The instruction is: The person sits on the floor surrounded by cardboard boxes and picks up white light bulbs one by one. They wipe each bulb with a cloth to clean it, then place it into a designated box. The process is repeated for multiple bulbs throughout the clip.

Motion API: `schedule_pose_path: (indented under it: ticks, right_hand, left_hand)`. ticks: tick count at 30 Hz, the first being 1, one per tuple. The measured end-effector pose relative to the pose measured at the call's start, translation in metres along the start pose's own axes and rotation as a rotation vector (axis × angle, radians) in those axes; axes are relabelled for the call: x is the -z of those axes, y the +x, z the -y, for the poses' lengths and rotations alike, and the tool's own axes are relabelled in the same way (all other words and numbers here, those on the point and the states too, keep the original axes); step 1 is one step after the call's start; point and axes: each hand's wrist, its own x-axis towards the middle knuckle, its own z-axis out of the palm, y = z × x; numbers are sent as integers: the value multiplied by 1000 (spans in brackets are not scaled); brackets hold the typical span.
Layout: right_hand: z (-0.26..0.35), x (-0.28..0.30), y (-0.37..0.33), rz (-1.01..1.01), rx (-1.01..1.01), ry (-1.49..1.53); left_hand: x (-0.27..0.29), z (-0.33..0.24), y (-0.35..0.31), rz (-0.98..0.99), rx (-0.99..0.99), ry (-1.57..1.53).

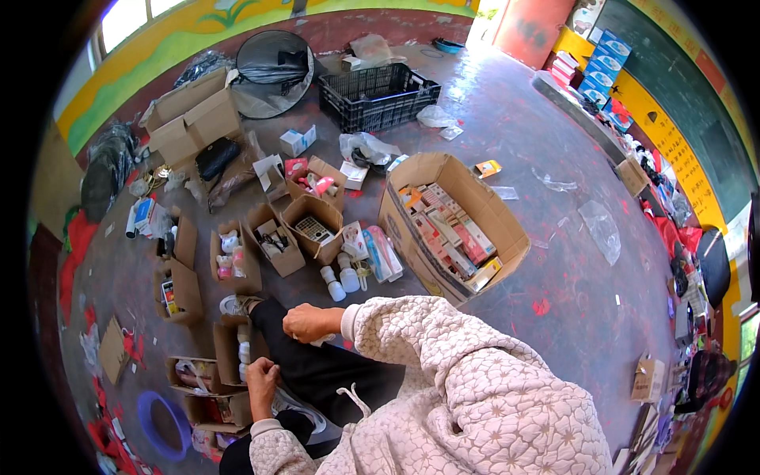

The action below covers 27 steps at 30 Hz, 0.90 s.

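My right hand (311, 323) is closed in a fist above my dark-trousered leg. A bit of something white (322, 340) shows just under it, too small to name. Lower and to the left, my left hand (262, 385) has its fingers curled together; whatever it may hold is hidden. Beside it stands an open cardboard box (226, 354) with white bottles (244, 353) inside. Just left of that hand, another small open carton (190, 374) holds packaged goods. White light bulbs (348, 277) stand on the floor beyond my right hand.
A large carton (507, 241) filled with small boxes stands ahead right. Several small cartons, one holding a calculator-like keypad (314, 229), cluster ahead. A black crate (380, 119) sits farther off. A purple basin (145, 419) lies at lower left; clear plastic (600, 229) lies at right.
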Motion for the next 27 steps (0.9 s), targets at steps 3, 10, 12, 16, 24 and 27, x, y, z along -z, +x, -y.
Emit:
schedule_pose_path:
  ticks: [3,10,12,16,24,27]
  right_hand:
    - [2,-4,1,-62,21,-73]
    - [3,-10,6,-108,82,-278]
    - [1,-11,5,-115,92,-283]
    - [-3,-14,5,-106,81,-357]
    - [-11,-23,10,5,12,-299]
    - [-14,-8,3,106,48,-243]
  left_hand:
    - [-3,2,4,-78,-171,194]
    - [-21,7,15,-202,-341,433]
    - [-28,9,22,-243,-339,470]
    - [-37,10,35,-271,-342,515]
    - [-10,30,23,-105,-280,209]
    - [-3,-1,1,23,-197,122]
